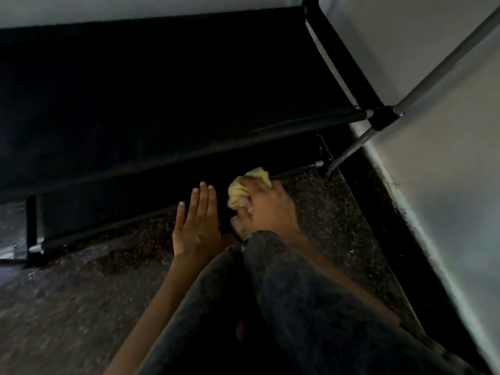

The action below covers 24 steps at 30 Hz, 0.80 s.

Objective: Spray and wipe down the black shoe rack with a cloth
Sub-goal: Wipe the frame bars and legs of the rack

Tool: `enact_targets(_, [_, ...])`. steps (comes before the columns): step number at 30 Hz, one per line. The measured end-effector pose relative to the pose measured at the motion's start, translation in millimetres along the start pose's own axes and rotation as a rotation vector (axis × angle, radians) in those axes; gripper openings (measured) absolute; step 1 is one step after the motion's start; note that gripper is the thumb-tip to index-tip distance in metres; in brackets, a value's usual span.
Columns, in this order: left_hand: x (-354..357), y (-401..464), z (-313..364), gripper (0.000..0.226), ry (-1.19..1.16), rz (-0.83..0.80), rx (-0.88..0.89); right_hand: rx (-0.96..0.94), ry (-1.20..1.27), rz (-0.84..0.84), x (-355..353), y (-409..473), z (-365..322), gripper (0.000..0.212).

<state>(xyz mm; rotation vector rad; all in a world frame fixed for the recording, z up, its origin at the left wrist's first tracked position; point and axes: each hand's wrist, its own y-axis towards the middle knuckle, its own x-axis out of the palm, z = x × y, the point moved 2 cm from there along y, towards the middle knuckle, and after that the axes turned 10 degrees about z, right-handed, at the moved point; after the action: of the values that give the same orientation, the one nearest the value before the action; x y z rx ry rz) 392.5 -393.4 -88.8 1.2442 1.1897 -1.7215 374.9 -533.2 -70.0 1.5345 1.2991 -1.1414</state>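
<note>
**Cloth on the lowest rail, wipe runs left-right**

Fingers of my right hand (266,204) are curled round a bunched pale-yellow cloth (244,189), clamped tight on it; hand is motion-blurred so I can't tell more abt the finger lay. Cloth sits at the front bottom rail of the black fabric-and-tube shoe rack (162,104), touching or just abt touching it; too dark to tell which. Left hand (196,221) is flat, fingers straight and together, holding nothing, just left of the cloth and beside the same rail. Rail's long axis runs low-left to upper-right across the view, w/ the rack's grey corner post (354,147) to the right of the cloth. Most of the rail lies left of the grip, so I judge the next stroke goes that way, past the left hand. Speckled dark floor (81,307) under both hands, my denim-clad knees (284,280) in front. No spray bottle in view.
</note>
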Motion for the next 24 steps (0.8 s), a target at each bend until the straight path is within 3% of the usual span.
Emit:
enact_targets(2, [0.0,-1.1,1.1,0.104,0.012,-0.005,0.002,0.074,-0.144,0.054,-5.6,-1.8,32.9,0.061])
enact_targets(6, [3.4,-2.5,0.4,0.092,0.059,0.058,0.017,0.302,-0.229,0.074,-11.6,8.6,67.6,0.057])
enact_targets(8, [4.6,-1.6,-0.2,0.095,0.065,0.039,0.019,0.207,-0.189,0.011,-19.3,9.9,46.8,0.069])
enact_targets(11, [6.4,-1.6,1.4,0.086,0.094,0.06,0.012,0.042,-0.039,-0.141,-16.5,2.4,-8.9,0.04])
enact_targets(13, [8.0,-1.9,0.0,0.068,0.111,0.102,0.001,-0.024,0.01,-0.153,-6.9,-2.5,-37.7,0.042])
enact_targets(16, [8.6,-3.7,-0.1,0.08,0.076,0.087,-0.01,-0.001,-0.018,-0.12,-8.8,5.0,-21.5,0.045])
enact_targets(19, [7.1,-4.3,0.1,0.1,0.047,0.081,-0.017,0.133,-0.197,-0.054,-25.5,14.0,19.9,0.04])
enact_targets(21, [7.3,-3.4,1.9,0.102,-0.011,0.083,-0.049,0.272,-0.272,-0.033,-33.6,21.0,38.3,0.036])
enact_targets(24, [8.1,-2.2,4.6,0.101,-0.074,0.088,-0.092,0.314,-0.275,-0.066,-26.4,20.8,27.6,0.041])
